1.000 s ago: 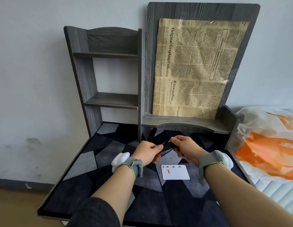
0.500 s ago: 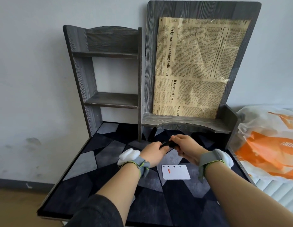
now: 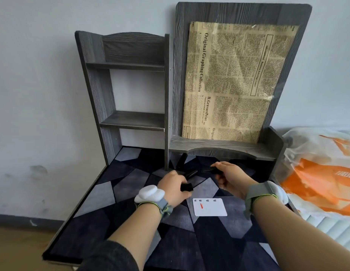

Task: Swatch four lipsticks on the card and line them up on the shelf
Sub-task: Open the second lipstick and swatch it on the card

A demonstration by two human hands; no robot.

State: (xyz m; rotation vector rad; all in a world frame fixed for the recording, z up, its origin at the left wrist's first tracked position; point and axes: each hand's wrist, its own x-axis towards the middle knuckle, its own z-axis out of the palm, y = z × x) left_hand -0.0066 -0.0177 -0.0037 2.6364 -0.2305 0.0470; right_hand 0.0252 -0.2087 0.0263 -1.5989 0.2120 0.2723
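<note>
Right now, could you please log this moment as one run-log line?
left hand: holds black lipstick piece | right hand: holds black lipstick tube | white swatch card: one orange-red swatch | grey wooden shelf: no lipsticks

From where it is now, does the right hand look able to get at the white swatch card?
Probably yes. The right hand hovers just behind the swatch card, which lies flat and uncovered on the mat with nothing between them. It already grips a black lipstick piece, so it would reach with that in hand.
</note>
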